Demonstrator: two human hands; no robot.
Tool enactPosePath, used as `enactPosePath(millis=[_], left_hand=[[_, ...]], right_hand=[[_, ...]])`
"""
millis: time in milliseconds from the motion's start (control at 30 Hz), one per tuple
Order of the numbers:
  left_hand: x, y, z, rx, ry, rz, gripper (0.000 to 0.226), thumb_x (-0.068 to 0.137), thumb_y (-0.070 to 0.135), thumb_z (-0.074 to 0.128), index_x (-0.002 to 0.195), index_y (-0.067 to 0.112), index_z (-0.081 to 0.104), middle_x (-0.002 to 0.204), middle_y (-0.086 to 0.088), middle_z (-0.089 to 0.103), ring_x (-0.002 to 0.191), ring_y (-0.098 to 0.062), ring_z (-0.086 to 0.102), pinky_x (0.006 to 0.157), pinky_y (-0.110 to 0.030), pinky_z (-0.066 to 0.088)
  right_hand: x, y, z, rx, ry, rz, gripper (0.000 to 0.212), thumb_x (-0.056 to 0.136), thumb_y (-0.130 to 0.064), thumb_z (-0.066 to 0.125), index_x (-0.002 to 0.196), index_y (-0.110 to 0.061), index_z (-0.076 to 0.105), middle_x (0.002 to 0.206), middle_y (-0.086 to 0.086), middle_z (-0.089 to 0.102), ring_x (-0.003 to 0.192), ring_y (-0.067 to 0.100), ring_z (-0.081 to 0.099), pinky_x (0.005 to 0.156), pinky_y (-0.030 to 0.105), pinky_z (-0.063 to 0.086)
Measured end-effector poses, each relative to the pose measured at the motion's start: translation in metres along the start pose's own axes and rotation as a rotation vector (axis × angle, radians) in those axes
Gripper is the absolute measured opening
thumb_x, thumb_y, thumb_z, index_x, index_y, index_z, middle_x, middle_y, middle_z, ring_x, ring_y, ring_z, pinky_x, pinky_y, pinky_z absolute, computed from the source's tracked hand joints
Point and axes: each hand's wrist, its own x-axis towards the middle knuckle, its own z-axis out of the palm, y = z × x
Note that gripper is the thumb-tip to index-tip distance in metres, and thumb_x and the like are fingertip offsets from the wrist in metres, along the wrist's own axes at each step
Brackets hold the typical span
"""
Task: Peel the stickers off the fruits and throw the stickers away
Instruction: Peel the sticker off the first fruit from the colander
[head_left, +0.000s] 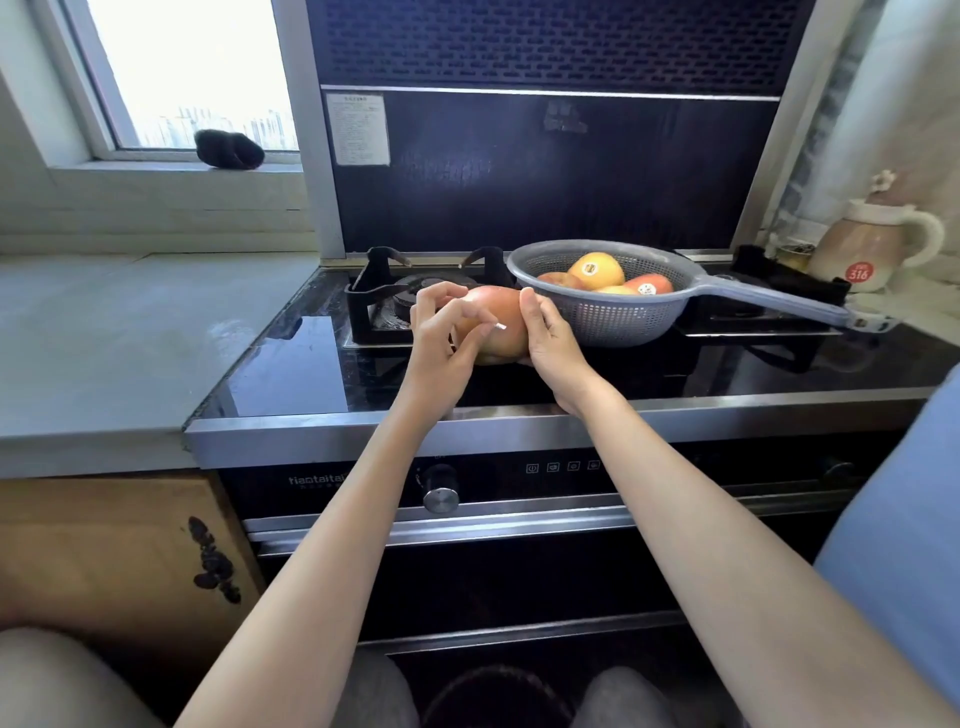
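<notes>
Head view shows me my left hand (444, 338) pinching a small white sticker (500, 326) just off the apple (501, 317), which my right hand (545, 338) grips with curled fingers above the stovetop (649, 374). I judge 1 sticker is nearly off and not yet binned. Beyond, the colander (613, 312) holds 4 fruits, at least 2 still labelled.

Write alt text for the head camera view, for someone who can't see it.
Over a black stove, the right hand holds a reddish fruit while the left hand pinches a small sticker beside it. Behind them, a grey colander holds more fruits, two showing stickers.
</notes>
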Motion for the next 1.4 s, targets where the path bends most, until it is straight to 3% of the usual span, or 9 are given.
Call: enactPosePath(millis=[133, 267, 367, 467, 533, 700, 867, 1000, 1400], left_hand=[[0.001, -0.001, -0.001, -0.033, 0.000, -0.003, 0.006, 0.090, 0.002, 0.062, 0.093, 0.003, 0.067, 0.122, -0.016, 0.047, 0.122, -0.026, 0.043, 0.103, -0.047, 0.040], [0.001, -0.005, -0.002, -0.133, 0.072, -0.036, 0.007, 0.092, 0.005, 0.060, 0.094, 0.001, 0.065, 0.114, -0.006, 0.051, 0.115, -0.017, 0.048, 0.095, -0.032, 0.047], [0.002, -0.007, -0.005, -0.276, 0.124, -0.099, 0.009, 0.092, 0.005, 0.058, 0.090, 0.012, 0.062, 0.101, 0.001, 0.057, 0.100, -0.009, 0.053, 0.084, -0.017, 0.045], [0.003, -0.014, -0.008, -0.379, 0.185, -0.202, 0.015, 0.092, 0.007, 0.055, 0.087, 0.020, 0.061, 0.093, 0.004, 0.063, 0.092, -0.007, 0.057, 0.084, -0.022, 0.046], [0.005, -0.017, -0.010, -0.397, 0.237, -0.279, 0.015, 0.091, 0.009, 0.057, 0.084, 0.021, 0.062, 0.086, 0.014, 0.064, 0.085, 0.002, 0.058, 0.079, -0.018, 0.045], [0.013, -0.027, -0.018, -0.078, 0.216, -0.308, 0.012, 0.089, 0.010, 0.060, 0.085, 0.021, 0.057, 0.087, 0.005, 0.061, 0.081, -0.007, 0.055, 0.067, -0.009, 0.042], [0.005, -0.037, -0.025, 0.017, 0.043, -0.428, 0.017, 0.087, 0.011, 0.065, 0.078, 0.025, 0.060, 0.076, 0.006, 0.057, 0.072, -0.007, 0.054, 0.064, -0.018, 0.040], [0.004, -0.037, -0.023, 0.149, -0.125, -0.446, 0.021, 0.083, 0.016, 0.069, 0.072, 0.032, 0.061, 0.071, 0.008, 0.062, 0.077, -0.013, 0.060, 0.071, -0.029, 0.046], [0.005, -0.034, -0.020, 0.302, -0.192, -0.430, 0.014, 0.083, 0.018, 0.066, 0.076, 0.029, 0.065, 0.062, 0.011, 0.060, 0.071, -0.012, 0.058, 0.082, -0.037, 0.048]], right_hand=[[0.001, 0.001, 0.001, 0.010, 0.001, 0.004, 0.049, 0.098, -0.055, 0.035, 0.133, -0.023, 0.046, 0.134, 0.002, 0.053, 0.124, 0.018, 0.050, 0.107, 0.046, 0.043], [0.003, 0.002, 0.001, 0.020, 0.018, 0.006, 0.041, 0.098, -0.056, 0.037, 0.125, -0.029, 0.050, 0.132, 0.000, 0.055, 0.123, 0.018, 0.051, 0.107, 0.047, 0.043], [0.004, 0.003, 0.001, 0.027, 0.020, 0.006, 0.039, 0.096, -0.057, 0.039, 0.122, -0.031, 0.051, 0.129, -0.002, 0.056, 0.122, 0.017, 0.051, 0.106, 0.048, 0.043], [0.004, 0.002, 0.001, 0.022, 0.018, 0.003, 0.037, 0.096, -0.059, 0.039, 0.119, -0.033, 0.052, 0.127, -0.002, 0.056, 0.121, 0.017, 0.052, 0.106, 0.048, 0.043], [0.003, 0.001, 0.001, 0.020, 0.016, 0.007, 0.033, 0.095, -0.059, 0.039, 0.114, -0.036, 0.053, 0.127, -0.002, 0.056, 0.121, 0.017, 0.052, 0.105, 0.049, 0.045], [0.002, 0.000, 0.000, 0.023, 0.009, 0.018, 0.030, 0.095, -0.059, 0.040, 0.113, -0.038, 0.053, 0.126, -0.003, 0.055, 0.119, 0.018, 0.052, 0.101, 0.049, 0.048], [0.003, 0.002, -0.001, 0.023, 0.010, 0.017, 0.035, 0.095, -0.058, 0.040, 0.118, -0.034, 0.052, 0.126, -0.004, 0.053, 0.121, 0.018, 0.050, 0.102, 0.048, 0.047], [0.005, 0.004, -0.001, 0.022, 0.017, 0.016, 0.037, 0.095, -0.058, 0.040, 0.121, -0.033, 0.051, 0.124, -0.007, 0.052, 0.120, 0.017, 0.049, 0.103, 0.048, 0.047], [0.004, 0.003, -0.001, 0.006, 0.018, 0.007, 0.039, 0.096, -0.058, 0.040, 0.122, -0.031, 0.050, 0.127, -0.004, 0.051, 0.122, 0.019, 0.048, 0.105, 0.049, 0.044]])
